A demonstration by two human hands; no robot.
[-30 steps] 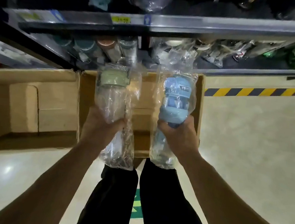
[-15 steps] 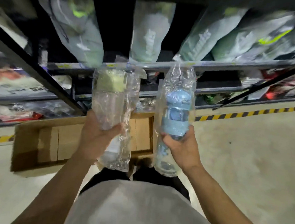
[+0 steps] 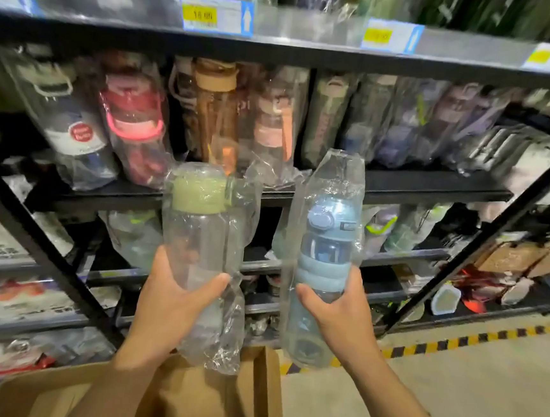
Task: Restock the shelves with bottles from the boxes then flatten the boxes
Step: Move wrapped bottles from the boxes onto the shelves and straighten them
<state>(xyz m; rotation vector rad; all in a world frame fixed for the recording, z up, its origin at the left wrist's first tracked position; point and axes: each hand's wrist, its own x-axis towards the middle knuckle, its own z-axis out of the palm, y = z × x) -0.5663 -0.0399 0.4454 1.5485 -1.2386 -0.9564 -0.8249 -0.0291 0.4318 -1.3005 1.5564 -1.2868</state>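
At the front of a dark metal shelving unit [image 3: 435, 190], two bare forearms reach up and forward from the bottom of the view, each hand holding a bottle upright.

The left hand [image 3: 172, 302] grips a clear bottle with a pale green cap [image 3: 198, 231]. The thumb lies across the near side and the fingers curl around the far side of the lower body. The bottle sits in a loose transparent plastic bag that hangs crumpled below the hand.

The right hand [image 3: 334, 313] grips a blue bottle with a blue flip lid [image 3: 325, 246] in the same way, thumb toward the viewer. This bottle is also bagged in clear plastic, which peaks above the lid.

The two bottles are side by side, close together but apart, raised level with the shelf edge.

Behind them, bagged bottles [image 3: 134, 123] in red, brown, pink and purple crowd the shelf. Yellow price labels [image 3: 215, 15] sit on the rail above.

Below the left arm, an open cardboard box [image 3: 266, 390] stands on the pale floor [image 3: 465, 408]. A yellow and black stripe [image 3: 488, 336] runs along the base of the shelving.
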